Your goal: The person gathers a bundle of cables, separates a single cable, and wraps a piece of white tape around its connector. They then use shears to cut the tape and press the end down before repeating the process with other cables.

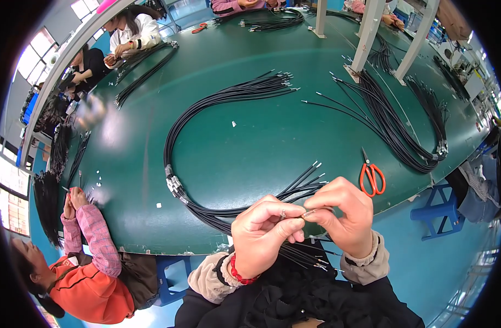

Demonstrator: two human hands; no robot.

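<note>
- The left hand (pixel 264 229) and right hand (pixel 343 216) meet fingertip to fingertip just above the near table edge (pixel 152 249), over the person's lap.
- Left fingers are curled tight, thumb and forefinger pinched on a small silvery ring-like part (pixel 283 215); whether it already sits on a wire I cannot tell.
- Right fingers are also closed in a pinch, on the metal-tipped end of a thin wire (pixel 309 213), its tip almost touching the left fingertips.
- Judged risk: the part is tiny and held only by fingertips, so a slight slip could drop it into the dark cloth on the lap, where it would be hard to find.
- Just behind the hands, a bundle of black wires (pixel 207 210) loops on the green table, loose ends fanning past the wrists and over the edge. A forearm could snag those ends and drag the bundle off.
- Metal sleeves (pixel 173 183) band the bundle at the left of its curve.
- Red-handled scissors (pixel 372 177) lie near the right hand, close to the table edge; a knock from the elbow could send them down.
- A person in an orange top and pink checked sleeves (pixel 95 229) works at the left, apart from these hands.
- Farther off lie more wire bundles (pixel 392 126), white posts (pixel 365 38), and other people seated at the far rim.
</note>
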